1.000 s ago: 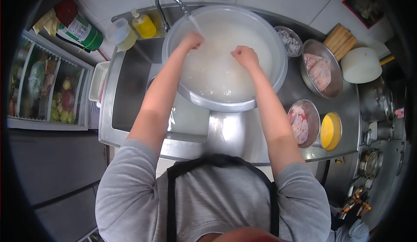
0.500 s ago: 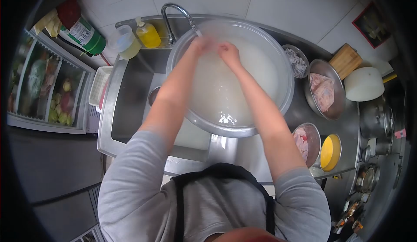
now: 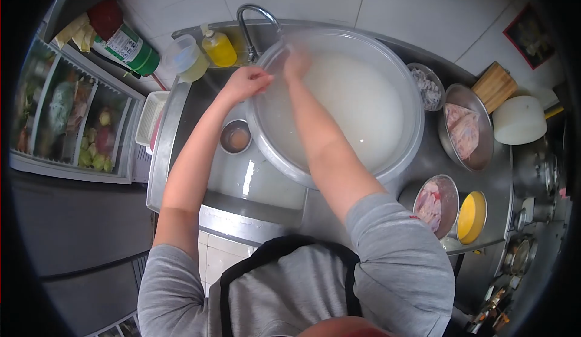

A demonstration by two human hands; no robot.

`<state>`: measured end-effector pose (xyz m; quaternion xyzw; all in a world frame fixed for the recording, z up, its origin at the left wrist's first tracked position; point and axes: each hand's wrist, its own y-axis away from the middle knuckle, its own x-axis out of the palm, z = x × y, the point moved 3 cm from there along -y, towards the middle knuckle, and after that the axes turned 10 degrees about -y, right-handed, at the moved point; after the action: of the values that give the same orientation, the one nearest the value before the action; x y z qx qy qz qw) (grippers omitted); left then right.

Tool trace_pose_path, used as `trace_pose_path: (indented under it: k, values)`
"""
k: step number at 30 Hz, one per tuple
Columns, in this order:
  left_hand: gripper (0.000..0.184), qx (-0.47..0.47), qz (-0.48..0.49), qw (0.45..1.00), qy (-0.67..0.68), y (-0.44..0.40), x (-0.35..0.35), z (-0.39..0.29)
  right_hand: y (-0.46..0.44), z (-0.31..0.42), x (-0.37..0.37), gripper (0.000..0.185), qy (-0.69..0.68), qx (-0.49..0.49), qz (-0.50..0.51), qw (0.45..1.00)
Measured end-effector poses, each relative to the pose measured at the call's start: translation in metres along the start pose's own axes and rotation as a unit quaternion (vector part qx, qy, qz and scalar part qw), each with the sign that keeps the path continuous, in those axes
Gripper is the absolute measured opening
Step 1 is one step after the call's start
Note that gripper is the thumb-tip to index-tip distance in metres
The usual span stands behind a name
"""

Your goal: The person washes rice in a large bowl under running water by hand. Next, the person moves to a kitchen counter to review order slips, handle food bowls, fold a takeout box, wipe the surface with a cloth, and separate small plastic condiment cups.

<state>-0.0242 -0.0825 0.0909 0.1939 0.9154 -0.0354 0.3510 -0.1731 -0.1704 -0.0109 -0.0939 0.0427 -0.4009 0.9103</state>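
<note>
A large metal basin (image 3: 417,122) filled with cloudy whitish water (image 3: 357,110) sits over the sink. At the basin's left rim is my left hand (image 3: 249,84), its fingers curled loosely together with nothing visible in them. My right hand (image 3: 296,62) is over the far left part of the basin, just below the faucet (image 3: 257,7). Motion blurs its fingers, so their pose and any contents are hidden. Below my left forearm, a small metal bowl (image 3: 235,137) with something brownish inside rests in the sink.
A yellow soap bottle (image 3: 219,48) and a plastic tub (image 3: 185,58) stand behind the sink (image 3: 212,179). On the right are bowls of raw meat (image 3: 465,128), pale pink pieces (image 3: 431,207), yellow liquid (image 3: 471,217) and greyish pieces (image 3: 427,89), plus a wooden block (image 3: 493,86).
My left hand has moved left and down, out from over the water to the basin's rim. My right hand has shifted left toward the faucet. The view has turned slightly, and the small bowl shows fully.
</note>
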Motion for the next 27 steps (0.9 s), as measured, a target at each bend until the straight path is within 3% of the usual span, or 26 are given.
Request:
trace_pose_path:
  k: [2,3,4,5,7,8,10,11,12,13,14,16,17,19,22,25,27]
  values:
    - [0.025,-0.004,0.005,0.999,-0.037,0.008,-0.002,0.001,0.003,0.018,-0.018,0.033,0.016,0.037,0.016,0.999]
    - [0.026,-0.008,0.01,0.997,-0.074,0.013,-0.002,0.002,0.013,0.042,-0.035,0.032,0.176,0.031,0.104,0.978]
    - [0.026,-0.009,0.014,0.997,-0.074,0.017,0.001,0.001,0.022,0.053,-0.048,0.031,0.33,0.026,0.19,0.924]
    - [0.026,-0.006,0.024,0.997,-0.07,0.02,0.008,-0.002,0.024,0.049,-0.059,0.031,0.331,0.031,0.189,0.924]
    - [0.026,-0.001,0.037,0.997,-0.064,0.017,0.022,-0.004,0.029,0.033,-0.064,0.033,0.449,-0.05,0.407,0.794]
    - [0.028,0.037,0.076,0.99,-0.116,0.009,0.036,-0.002,0.023,0.007,-0.066,0.033,0.452,-0.047,0.405,0.793]
    - [0.032,0.078,0.116,0.976,-0.165,-0.003,0.066,0.001,0.012,-0.055,-0.068,0.033,0.305,0.066,0.452,0.835]
    - [0.042,0.094,0.144,0.955,-0.241,-0.008,0.083,0.001,0.012,-0.051,-0.086,0.033,0.308,0.066,0.451,0.835]
    - [0.054,0.11,0.17,0.927,-0.317,-0.009,0.099,0.0,0.018,-0.036,-0.104,0.032,0.397,-0.07,0.487,0.775]
    - [0.054,0.111,0.17,0.927,-0.316,-0.007,0.111,-0.003,0.025,-0.021,-0.12,0.032,0.474,-0.204,0.508,0.69]
    - [0.064,0.08,0.207,0.904,-0.364,-0.005,0.123,-0.006,0.027,-0.007,-0.133,0.032,0.476,-0.204,0.507,0.689]
    - [0.075,0.05,0.241,0.878,-0.411,-0.005,0.14,-0.006,0.03,0.009,-0.157,0.033,0.425,-0.047,0.565,0.705]
    - [0.078,0.044,0.28,0.852,-0.44,-0.008,0.149,-0.003,0.023,-0.015,-0.162,0.033,0.426,-0.048,0.564,0.705]
    - [0.081,0.038,0.319,0.823,-0.469,-0.01,0.16,-0.002,0.011,-0.093,-0.165,0.034,0.55,-0.153,0.623,0.535]
    - [0.077,0.043,0.363,0.788,-0.496,-0.002,0.17,-0.007,0.051,-0.001,-0.207,0.036,0.496,-0.095,0.645,0.573]
    - [0.073,0.045,0.398,0.764,-0.506,0.011,0.176,-0.017,0.059,-0.013,-0.219,0.037,0.524,-0.047,0.652,0.545]
    - [0.067,0.079,0.409,0.761,-0.498,0.018,0.183,-0.022,0.063,-0.025,-0.23,0.038,0.499,-0.043,0.661,0.559]
